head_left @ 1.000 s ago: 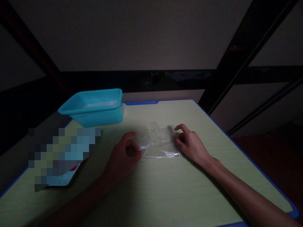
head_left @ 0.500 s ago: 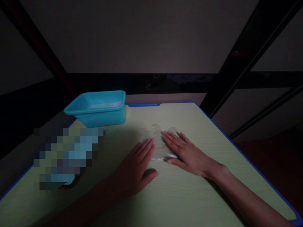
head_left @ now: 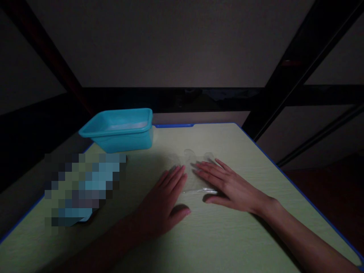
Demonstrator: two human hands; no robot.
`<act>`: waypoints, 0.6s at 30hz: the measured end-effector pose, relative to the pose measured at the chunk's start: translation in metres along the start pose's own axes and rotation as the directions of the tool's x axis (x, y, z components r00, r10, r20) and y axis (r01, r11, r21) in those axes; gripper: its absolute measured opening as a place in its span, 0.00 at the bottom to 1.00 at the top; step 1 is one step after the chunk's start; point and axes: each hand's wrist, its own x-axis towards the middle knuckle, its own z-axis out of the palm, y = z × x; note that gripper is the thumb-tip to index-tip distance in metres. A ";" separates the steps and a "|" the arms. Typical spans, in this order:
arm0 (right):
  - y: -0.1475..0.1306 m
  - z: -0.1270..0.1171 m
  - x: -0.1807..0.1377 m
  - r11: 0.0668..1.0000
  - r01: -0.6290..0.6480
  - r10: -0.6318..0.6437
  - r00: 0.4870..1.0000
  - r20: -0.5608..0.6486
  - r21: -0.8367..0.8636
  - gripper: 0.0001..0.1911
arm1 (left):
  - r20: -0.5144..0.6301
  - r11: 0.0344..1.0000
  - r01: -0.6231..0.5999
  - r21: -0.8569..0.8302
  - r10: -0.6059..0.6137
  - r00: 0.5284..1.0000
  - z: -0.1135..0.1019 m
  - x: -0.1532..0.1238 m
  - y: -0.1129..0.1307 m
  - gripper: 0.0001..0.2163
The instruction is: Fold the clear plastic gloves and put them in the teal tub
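A thin, clear plastic piece (head_left: 196, 182) lies flat on the table in front of me, with rounded lobes along its far edge and a shiny crease along its near edge. I cannot tell whether it is a bag or a disposable glove. My left hand (head_left: 163, 204) rests palm down, its fingertips on the left side of the plastic and its thumb stretched out on the table. On the right side, my right hand (head_left: 224, 184) lies over the plastic with fingers extended and the thumb apart. Both hands are open and grip nothing.
A turquoise plastic basket (head_left: 127, 140) with something white inside stands at the table's back left. Nearer, at the left, lies a pixelated light-blue object (head_left: 96, 182). The pale table (head_left: 216, 235) has a blue edge, with a wall behind it.
My right hand has shifted slightly to the right and its fingers look a little raised, uncovering more of the plastic's near crease. My left hand stays nearly still. The view has moved slightly.
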 end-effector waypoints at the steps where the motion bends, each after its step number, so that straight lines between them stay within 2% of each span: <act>1: -0.001 -0.002 0.000 0.999 0.054 -0.054 0.998 -0.033 0.007 0.29 | -0.046 1.000 -0.023 -0.006 0.023 0.999 0.000 0.000 0.000 0.26; 3: -0.003 -0.006 -0.001 0.993 0.120 -0.119 0.990 -0.072 0.015 0.19 | -0.124 0.998 -0.050 -0.023 0.047 0.991 -0.001 0.000 0.000 0.20; 6: -0.006 -0.010 -0.001 0.993 0.118 -0.117 0.992 -0.054 0.006 0.13 | -0.170 0.998 -0.037 -0.058 0.026 0.985 -0.001 0.003 -0.001 0.14; 12: -0.005 -0.014 -0.002 0.998 0.022 -0.022 1.000 -0.002 0.064 0.14 | -0.140 0.994 -0.012 -0.107 -0.003 0.990 0.001 0.006 -0.003 0.10; 18: -0.001 -0.012 -0.004 0.993 0.033 -0.030 0.999 -0.029 0.111 0.16 | -0.176 0.994 -0.016 -0.105 -0.003 0.984 0.002 0.006 -0.006 0.11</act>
